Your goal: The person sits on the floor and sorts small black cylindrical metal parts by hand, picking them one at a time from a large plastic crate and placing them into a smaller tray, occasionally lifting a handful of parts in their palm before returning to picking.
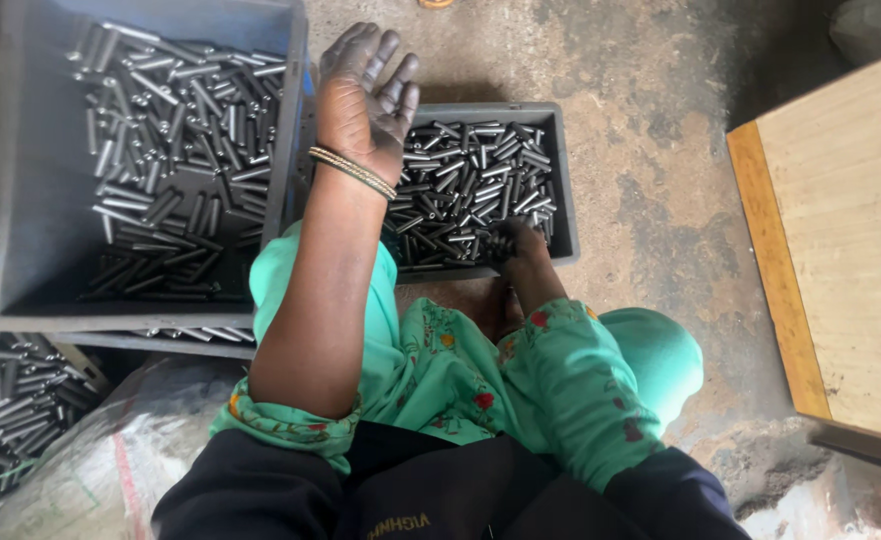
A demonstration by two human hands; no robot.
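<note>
The left hand (365, 95) hangs open, fingers spread, above the gap between the large grey bin (20, 200) and the small grey tray (563, 180); thin bangles (352, 172) circle its wrist; the right hand (515, 245) dips into the near edge of the tray, closed around some of the short metal pins (470, 175) heaped there; right of the tray stands a wooden board (840, 240); left of it, the bin holds more pins.

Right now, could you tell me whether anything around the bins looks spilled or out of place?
Mostly tidy: metal pins lie inside the small bin and the big bin. One oddity: more pins lie loose at lower left, outside both bins, beside a plastic sack. The left hand hovers open; the right hand reaches into the small bin.
</note>
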